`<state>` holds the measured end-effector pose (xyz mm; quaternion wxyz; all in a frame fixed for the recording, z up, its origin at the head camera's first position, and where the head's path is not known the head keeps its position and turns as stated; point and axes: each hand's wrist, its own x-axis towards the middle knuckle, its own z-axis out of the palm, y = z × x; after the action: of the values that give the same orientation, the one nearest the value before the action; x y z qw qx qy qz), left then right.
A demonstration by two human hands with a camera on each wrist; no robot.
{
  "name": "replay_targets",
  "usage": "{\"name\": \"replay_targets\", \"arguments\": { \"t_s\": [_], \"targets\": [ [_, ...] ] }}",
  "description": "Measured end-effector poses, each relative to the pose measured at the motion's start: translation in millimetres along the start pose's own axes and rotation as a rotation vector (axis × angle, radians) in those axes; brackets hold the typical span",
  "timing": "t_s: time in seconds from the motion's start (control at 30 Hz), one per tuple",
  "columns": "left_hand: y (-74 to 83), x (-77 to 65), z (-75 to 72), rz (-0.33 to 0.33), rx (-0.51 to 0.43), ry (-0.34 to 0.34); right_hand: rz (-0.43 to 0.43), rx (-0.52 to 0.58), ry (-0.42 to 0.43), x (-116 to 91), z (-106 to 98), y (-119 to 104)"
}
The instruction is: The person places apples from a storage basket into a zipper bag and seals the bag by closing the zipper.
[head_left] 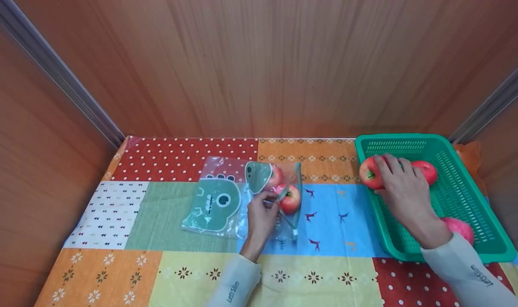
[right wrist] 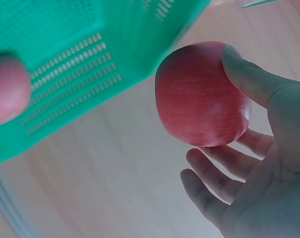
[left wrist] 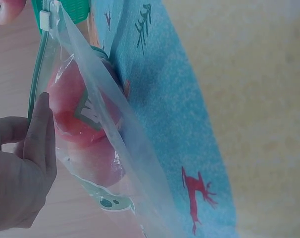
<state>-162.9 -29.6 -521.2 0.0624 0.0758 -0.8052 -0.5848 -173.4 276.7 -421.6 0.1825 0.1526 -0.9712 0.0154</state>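
My left hand pinches the open zip edge of a clear zipper bag printed with a green cartoon dinosaur. Inside the bag, near its mouth, lie two red apples; the left wrist view shows these bagged apples through the plastic. Over the left rim of a green basket, my right hand grips another apple. In the right wrist view that held apple sits between thumb and fingers, above the basket. Two more apples are in the basket, one beyond my hand and a pinker one near my wrist.
A patchwork-patterned cloth covers the table. Wood-look panels enclose the back and both sides. The white slider of the bag is at the near end of its zip. Blue cloth lies between bag and basket.
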Motion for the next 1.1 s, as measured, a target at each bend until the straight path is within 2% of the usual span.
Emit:
{"name": "replay_targets", "arguments": {
  "t_s": [0.37,0.6,1.1],
  "targets": [
    [-0.3,1.2,1.9,0.041,-0.002,0.021,-0.035,-0.032,0.026,-2,11,-26],
    [-0.6,0.5,1.2,0.028,0.008,0.008,-0.046,0.011,0.024,-5,19,-42],
    [-2.4,1.1,1.5,0.015,0.036,0.009,-0.085,0.006,0.005,-7,28,-70]
  ]
}}
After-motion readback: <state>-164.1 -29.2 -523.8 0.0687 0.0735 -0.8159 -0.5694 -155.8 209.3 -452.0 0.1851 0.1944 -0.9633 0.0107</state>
